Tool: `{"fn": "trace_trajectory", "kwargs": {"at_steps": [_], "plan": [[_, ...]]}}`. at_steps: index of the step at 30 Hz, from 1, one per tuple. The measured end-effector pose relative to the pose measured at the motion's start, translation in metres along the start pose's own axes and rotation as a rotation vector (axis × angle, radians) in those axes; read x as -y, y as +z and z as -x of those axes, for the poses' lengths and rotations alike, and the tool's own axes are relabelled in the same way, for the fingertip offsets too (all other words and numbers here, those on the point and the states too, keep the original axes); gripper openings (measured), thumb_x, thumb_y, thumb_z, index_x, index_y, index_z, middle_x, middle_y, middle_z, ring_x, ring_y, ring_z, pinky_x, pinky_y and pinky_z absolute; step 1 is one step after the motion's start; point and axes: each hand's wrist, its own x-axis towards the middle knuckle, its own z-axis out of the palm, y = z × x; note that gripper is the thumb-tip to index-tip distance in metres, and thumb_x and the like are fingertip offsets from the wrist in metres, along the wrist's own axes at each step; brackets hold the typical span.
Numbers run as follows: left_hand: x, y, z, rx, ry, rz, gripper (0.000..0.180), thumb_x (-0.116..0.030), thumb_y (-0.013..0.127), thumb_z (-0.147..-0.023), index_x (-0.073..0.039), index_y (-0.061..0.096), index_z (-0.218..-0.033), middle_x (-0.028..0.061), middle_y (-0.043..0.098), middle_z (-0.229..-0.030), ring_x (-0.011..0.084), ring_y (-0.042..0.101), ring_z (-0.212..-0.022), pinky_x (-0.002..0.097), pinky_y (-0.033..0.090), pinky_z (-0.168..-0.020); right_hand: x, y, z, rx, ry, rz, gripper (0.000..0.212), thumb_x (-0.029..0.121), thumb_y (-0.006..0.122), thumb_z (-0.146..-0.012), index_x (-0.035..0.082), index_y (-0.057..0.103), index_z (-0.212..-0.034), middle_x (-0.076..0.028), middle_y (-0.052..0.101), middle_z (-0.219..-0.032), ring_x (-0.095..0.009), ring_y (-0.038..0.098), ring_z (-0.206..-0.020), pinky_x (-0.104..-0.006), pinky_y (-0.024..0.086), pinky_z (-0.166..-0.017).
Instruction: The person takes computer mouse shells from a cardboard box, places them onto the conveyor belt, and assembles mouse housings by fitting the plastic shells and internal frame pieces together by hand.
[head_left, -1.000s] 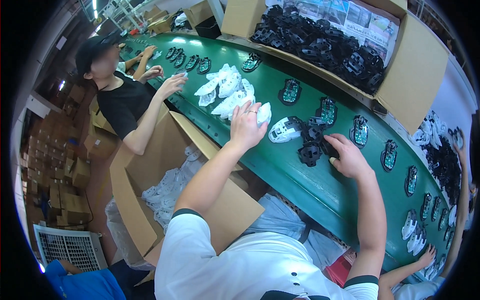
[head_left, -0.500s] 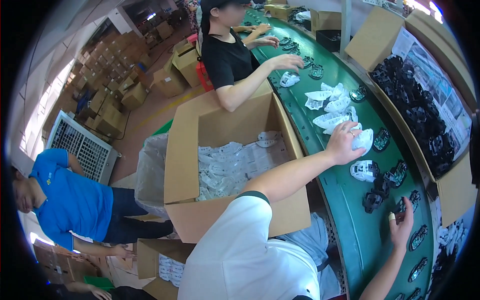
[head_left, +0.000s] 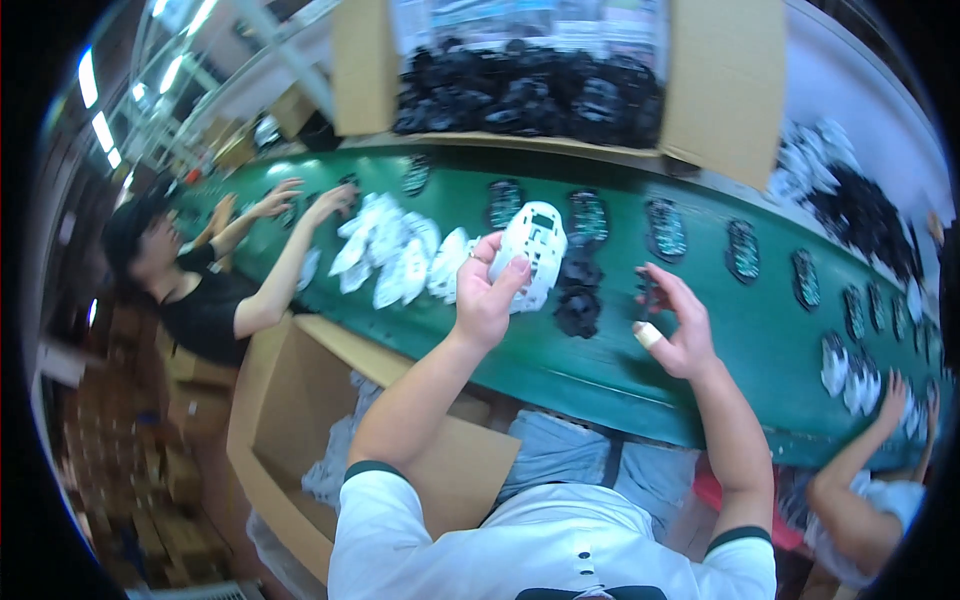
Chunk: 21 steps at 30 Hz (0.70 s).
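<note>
My left hand (head_left: 484, 303) grips a white plastic shell (head_left: 541, 243), its cut-out inner side turned up, above the green belt (head_left: 480, 350). To its right my right hand (head_left: 685, 325), with a pale wrap on the thumb, pinches a small dark part (head_left: 643, 290), mostly hidden by the fingers. Several black plastic parts (head_left: 578, 300) lie on the belt between my hands. Behind them rests a black oval base with a green circuit board (head_left: 588, 215). Left of my left hand lies a heap of white shells (head_left: 385, 250).
More circuit-board bases (head_left: 665, 230) line the belt. An open carton of black parts (head_left: 530, 95) stands behind it. A carton (head_left: 290, 440) with white pieces is at my lower left. Co-workers' hands reach onto the belt at left (head_left: 330, 200) and right (head_left: 893, 400).
My view has swung right to face the belt. My left hand has lifted a white shell off the belt. My right hand has come away from the bases with a small dark part.
</note>
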Motion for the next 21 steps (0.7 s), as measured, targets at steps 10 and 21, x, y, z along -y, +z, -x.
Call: {"fn": "trace_trajectory", "kwargs": {"at_steps": [10, 21], "plan": [[0.050, 0.062, 0.026, 0.248, -0.264, 0.325, 0.051, -0.010, 0.069, -0.097, 0.002, 0.049, -0.142, 0.0140, 0.065, -0.133, 0.0250, 0.064, -0.124, 0.0411, 0.050, -0.108, -0.017, 0.014, 0.025, 0.027, 0.393, -0.957, 0.064, 0.020, 0.070, -0.098, -0.004, 0.043, -0.151, -0.015, 0.061, -0.139, -0.022, 0.067, -0.118, -0.0375, 0.054, -0.101], [0.061, 0.044, 0.030, 0.129, -0.016, 0.012, 0.055, -0.014, 0.068, -0.100, 0.002, 0.045, -0.147, 0.0176, 0.061, -0.138, 0.0307, 0.065, -0.125, 0.0468, 0.053, -0.106, -0.019, 0.019, 0.023, 0.003, 0.436, -1.053, 0.056, 0.022, 0.065, -0.103, 0.001, 0.047, -0.151, -0.013, 0.060, -0.145, -0.022, 0.068, -0.119, -0.0350, 0.054, -0.100]]}}
